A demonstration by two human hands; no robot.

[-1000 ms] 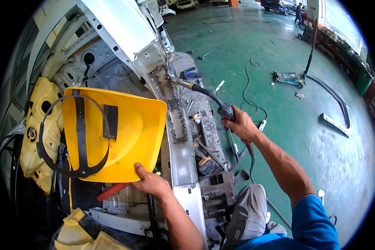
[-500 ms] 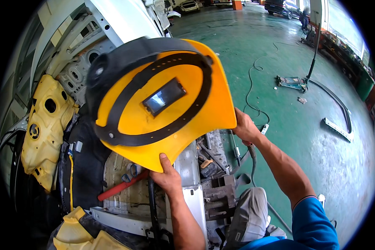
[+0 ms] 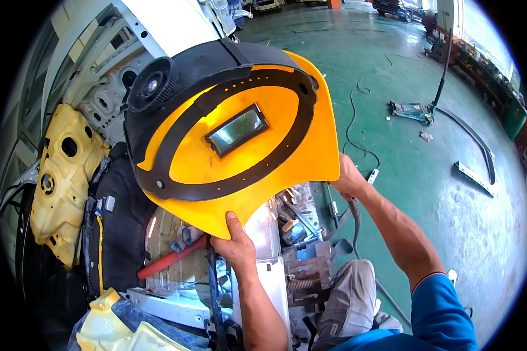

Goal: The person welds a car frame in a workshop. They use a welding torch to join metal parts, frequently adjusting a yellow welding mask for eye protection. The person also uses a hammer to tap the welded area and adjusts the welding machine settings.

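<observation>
Blocking the white car body (image 3: 158,23), a yellow welding mask (image 3: 257,158) — left hand (image 3: 235,243) pinching its edge.

**Green workshop floor in daylight**

A green-painted concrete floor (image 3: 451,193), scuffed and stained, spreads to the right under bright daylight. A floor jack (image 3: 413,110) lies on it, with a thin cable (image 3: 352,117) snaking nearby and a curved dark strip (image 3: 480,146) beside a pale metal bar (image 3: 474,177). Cluttered benches (image 3: 498,88) line the far right wall.
</observation>
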